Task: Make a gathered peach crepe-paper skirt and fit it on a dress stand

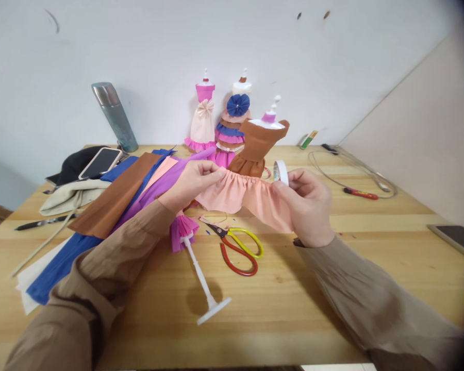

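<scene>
Brown sleeves (104,278) angle inward from near left and right. Past the scissors (237,247), the left hand (191,180) pinches one end of a gathered peach strip (251,198), stretched above the table (282,314); the right hand (311,208), fingers curled, grips its other end and a white roll (281,172). Beyond, a brown-dressed mannequin (261,141) leans right.

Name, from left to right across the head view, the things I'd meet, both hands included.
Black pen, flask, left hand, gathered peach fabric strip, right hand, red-handled tool, dark-screened device at the right edge.
</scene>
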The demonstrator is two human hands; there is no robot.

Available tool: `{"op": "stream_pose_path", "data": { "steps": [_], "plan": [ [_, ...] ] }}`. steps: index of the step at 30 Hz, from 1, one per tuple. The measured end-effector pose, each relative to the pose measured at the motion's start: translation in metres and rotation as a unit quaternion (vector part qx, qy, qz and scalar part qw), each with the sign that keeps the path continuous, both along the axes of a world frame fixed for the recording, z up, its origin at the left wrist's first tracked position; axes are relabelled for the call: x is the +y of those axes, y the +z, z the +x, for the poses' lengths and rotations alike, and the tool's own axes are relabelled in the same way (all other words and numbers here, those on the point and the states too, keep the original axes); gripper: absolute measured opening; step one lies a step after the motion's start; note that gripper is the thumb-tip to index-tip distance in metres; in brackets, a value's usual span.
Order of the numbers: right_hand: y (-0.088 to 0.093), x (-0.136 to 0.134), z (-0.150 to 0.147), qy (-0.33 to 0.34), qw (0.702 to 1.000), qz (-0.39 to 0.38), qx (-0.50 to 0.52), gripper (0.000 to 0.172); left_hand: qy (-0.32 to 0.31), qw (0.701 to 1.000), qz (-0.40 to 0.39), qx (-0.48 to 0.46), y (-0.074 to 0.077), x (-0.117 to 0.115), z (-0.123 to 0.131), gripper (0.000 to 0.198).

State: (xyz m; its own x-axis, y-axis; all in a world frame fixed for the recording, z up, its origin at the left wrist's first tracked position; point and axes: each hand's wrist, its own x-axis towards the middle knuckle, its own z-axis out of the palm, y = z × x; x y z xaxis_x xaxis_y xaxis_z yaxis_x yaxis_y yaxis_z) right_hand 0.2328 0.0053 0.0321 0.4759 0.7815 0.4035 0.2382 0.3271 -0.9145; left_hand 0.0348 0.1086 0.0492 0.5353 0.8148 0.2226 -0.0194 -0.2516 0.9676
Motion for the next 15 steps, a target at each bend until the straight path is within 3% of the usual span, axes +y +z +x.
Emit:
{"op": "stream_pose_path", "data": {
  "steps": [9, 15],
  "plan": [
    [-0.003, 0.000, 0.004, 0.000, 1.000, -0.003, -0.007, 0.032, -0.027, 0.999, -0.034, 0.010, -0.004, -0.002, 0.000, 0.020],
    [-0.015, 0.001, 0.003, 0.005, 1.000, 0.016, 0.005, 0.030, -0.075, 0.996, -0.032, 0.031, -0.009, -0.002, -0.002, 0.023]
  ]
}}
